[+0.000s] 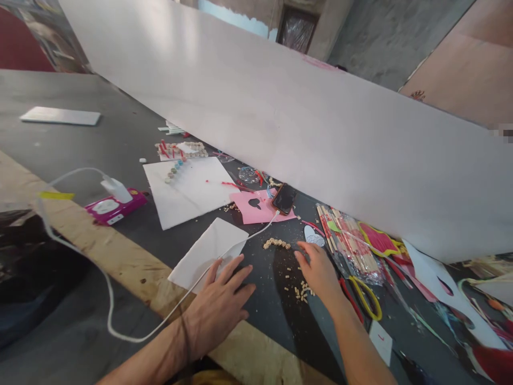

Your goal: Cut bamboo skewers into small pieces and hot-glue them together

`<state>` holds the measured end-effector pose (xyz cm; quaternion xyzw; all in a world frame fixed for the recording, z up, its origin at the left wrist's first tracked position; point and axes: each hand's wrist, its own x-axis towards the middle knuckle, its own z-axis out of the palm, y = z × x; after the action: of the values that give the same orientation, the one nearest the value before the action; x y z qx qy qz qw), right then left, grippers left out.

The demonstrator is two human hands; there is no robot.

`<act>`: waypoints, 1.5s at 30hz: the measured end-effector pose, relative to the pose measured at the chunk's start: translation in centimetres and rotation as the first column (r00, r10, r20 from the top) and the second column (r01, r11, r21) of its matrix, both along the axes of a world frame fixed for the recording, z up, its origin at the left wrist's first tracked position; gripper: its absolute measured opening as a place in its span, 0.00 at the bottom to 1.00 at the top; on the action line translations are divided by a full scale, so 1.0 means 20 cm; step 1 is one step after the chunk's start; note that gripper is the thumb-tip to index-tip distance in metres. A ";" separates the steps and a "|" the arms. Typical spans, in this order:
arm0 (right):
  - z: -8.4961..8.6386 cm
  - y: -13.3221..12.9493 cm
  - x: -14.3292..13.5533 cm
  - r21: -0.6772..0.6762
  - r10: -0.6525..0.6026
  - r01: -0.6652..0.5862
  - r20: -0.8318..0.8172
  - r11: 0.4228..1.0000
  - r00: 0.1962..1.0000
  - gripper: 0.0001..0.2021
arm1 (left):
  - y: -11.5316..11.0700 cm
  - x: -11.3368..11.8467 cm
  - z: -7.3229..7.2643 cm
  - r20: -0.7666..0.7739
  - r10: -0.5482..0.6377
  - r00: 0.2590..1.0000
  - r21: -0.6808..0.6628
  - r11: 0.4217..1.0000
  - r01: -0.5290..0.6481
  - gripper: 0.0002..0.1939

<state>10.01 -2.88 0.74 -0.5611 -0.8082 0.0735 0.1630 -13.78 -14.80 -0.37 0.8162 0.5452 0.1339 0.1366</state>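
My left hand (220, 305) is spread with its fingers apart, over the near edge of a small white board (214, 243) and the dark table. A white cable (240, 241) runs across that board to a phone (284, 199) on pink paper (256, 206). To the right, my right hand (315, 267) has its fingers apart and shows nothing in them. Its fingertips are just right of a curved row of small beige pieces (276, 244). Loose beige pieces (303, 292) lie below, beside my right wrist.
A tall white panel (272, 112) stands behind. Scissors with yellow handles (367, 299) and wrapped sticks (352, 243) lie right. A large white sheet (192, 187), magenta power socket (116, 206) and white strip (60, 116) are left. The wooden table edge (132, 267) runs in front.
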 end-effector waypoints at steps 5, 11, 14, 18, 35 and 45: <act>0.15 -0.24 0.20 0.032 -0.161 0.165 -0.101 0.986 0.982 0.17 | 0.01 0.00 0.01 0.016 -0.013 1.000 0.007 1.000 0.013 0.17; 0.11 -0.56 0.34 0.077 -0.404 0.444 -0.299 0.893 0.864 0.23 | 0.00 0.03 -0.01 0.031 -0.063 0.998 0.030 0.998 0.062 0.17; 0.04 -0.66 0.34 -0.038 -0.479 0.514 -0.426 0.857 0.767 0.23 | 0.02 0.04 0.02 0.008 -0.090 0.996 0.021 0.996 0.089 0.17; -0.01 -0.74 0.33 -0.031 -0.481 0.517 -0.421 0.855 0.769 0.23 | 0.12 0.03 0.11 -0.028 -0.097 0.995 0.070 0.993 0.099 0.15; -0.07 -0.89 0.32 -0.102 -0.419 0.416 -0.417 0.904 0.807 0.20 | 0.74 0.43 0.06 -0.167 -0.239 0.956 0.035 0.968 0.248 0.08; -0.04 -0.86 0.26 -0.120 -0.428 0.423 -0.466 0.898 0.775 0.20 | 0.80 0.40 0.05 0.184 -0.264 0.947 -0.055 0.959 0.278 0.13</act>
<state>15.15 -20.06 -0.04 -0.6936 -0.5937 0.1753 0.3684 -5.78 1.26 0.70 0.8623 0.4186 0.1629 0.2337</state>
